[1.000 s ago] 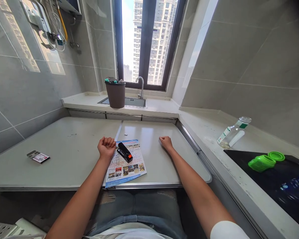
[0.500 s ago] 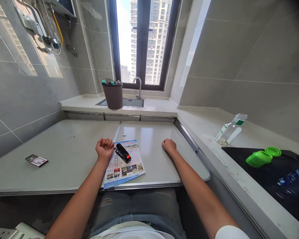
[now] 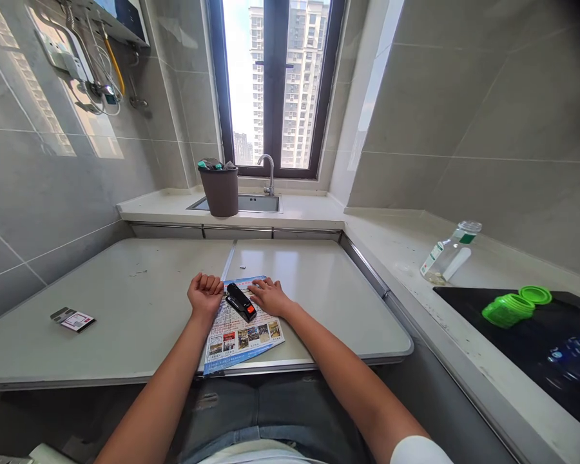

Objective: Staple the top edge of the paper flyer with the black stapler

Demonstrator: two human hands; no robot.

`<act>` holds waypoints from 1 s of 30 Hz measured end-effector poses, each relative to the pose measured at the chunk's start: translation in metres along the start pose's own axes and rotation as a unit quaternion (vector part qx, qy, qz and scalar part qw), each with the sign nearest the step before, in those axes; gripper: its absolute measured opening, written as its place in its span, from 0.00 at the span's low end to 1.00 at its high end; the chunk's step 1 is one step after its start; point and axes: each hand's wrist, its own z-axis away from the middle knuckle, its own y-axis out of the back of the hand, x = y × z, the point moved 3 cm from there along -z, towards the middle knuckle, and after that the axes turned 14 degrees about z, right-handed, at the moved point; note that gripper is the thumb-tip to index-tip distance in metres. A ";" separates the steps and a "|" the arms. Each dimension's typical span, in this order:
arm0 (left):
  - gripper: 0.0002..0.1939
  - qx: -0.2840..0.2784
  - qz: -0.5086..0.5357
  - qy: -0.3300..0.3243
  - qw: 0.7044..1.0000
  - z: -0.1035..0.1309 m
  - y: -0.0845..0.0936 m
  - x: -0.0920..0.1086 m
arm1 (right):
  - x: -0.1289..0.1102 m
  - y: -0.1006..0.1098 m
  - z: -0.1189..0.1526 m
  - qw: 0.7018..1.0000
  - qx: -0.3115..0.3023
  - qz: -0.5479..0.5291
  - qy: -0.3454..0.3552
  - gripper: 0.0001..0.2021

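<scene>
A black stapler [image 3: 240,301] with an orange-red patch lies on a printed paper sheet [image 3: 246,348] at the front edge of the folding table [image 3: 140,322]. Just left of the stapler, my left hand [image 3: 205,294] rests palm up with its fingers curled in and nothing visible in them. My right hand [image 3: 269,296] lies palm down on the right part of the sheet, its fingers spread and pointing at the stapler, close beside it. Its palm is hidden from view.
Small cards [image 3: 73,319] lie on the table's left. A brown bin [image 3: 221,191] stands at the sink [image 3: 258,203]. On the right counter are a clear bottle [image 3: 447,256], an open green container [image 3: 508,310] and a dark blue bottle [image 3: 577,354].
My right hand has moved left from the bare tabletop onto the sheet beside the stapler, and its fingers have opened out. My left hand remains curled in place.
</scene>
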 end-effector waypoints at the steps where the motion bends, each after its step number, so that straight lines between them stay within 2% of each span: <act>1: 0.32 -0.002 -0.002 0.004 1.000 0.001 -0.001 -0.001 | 0.001 -0.001 0.003 1.000 -0.011 0.014 0.004 0.21; 5: 0.31 -0.022 -0.049 0.023 0.998 0.004 -0.009 -0.005 | 0.020 0.003 0.017 0.998 -0.043 0.047 -0.009 0.23; 7: 0.31 -0.065 -0.180 0.004 0.981 0.005 -0.012 -0.008 | 0.037 0.008 0.029 0.997 -0.044 0.046 -0.035 0.23; 9: 0.31 -0.114 -0.348 -0.021 0.930 0.005 -0.013 -0.014 | 0.057 0.012 0.042 0.996 -0.040 0.046 -0.061 0.23; 11: 0.32 -0.143 -0.468 -0.028 0.872 0.007 -0.010 -0.026 | 0.078 0.014 0.057 0.995 -0.033 0.042 -0.086 0.23; 13: 0.32 -0.160 -0.533 -0.022 0.831 0.010 -0.004 -0.041 | 0.096 0.015 0.069 0.993 -0.022 0.033 -0.110 0.22; 16: 0.26 -0.200 -0.621 -0.014 0.758 0.017 0.002 -0.059 | 0.111 0.014 0.078 0.991 0.004 0.013 -0.133 0.20; 21: 0.13 -0.277 -0.692 -0.012 0.666 0.021 0.002 -0.065 | 0.109 0.024 0.076 0.986 0.074 -0.042 -0.141 0.13; 23: 0.08 -0.329 -0.718 -0.011 0.613 0.021 0.002 -0.065 | 0.102 0.031 0.074 0.985 0.105 -0.071 -0.120 0.12; 26: 0.13 -0.383 -0.761 -0.003 0.524 0.020 0.006 -0.068 | 0.090 0.039 0.076 0.982 0.120 -0.132 -0.058 0.10; 28: 0.15 -0.385 -0.777 0.002 0.498 0.021 0.008 -0.070 | 0.081 0.039 0.079 0.979 0.103 -0.172 -0.029 0.20; 30: 0.14 -0.382 -0.782 0.005 0.492 0.022 0.008 -0.070 | 0.074 0.037 0.081 0.979 0.069 -0.191 -0.018 0.33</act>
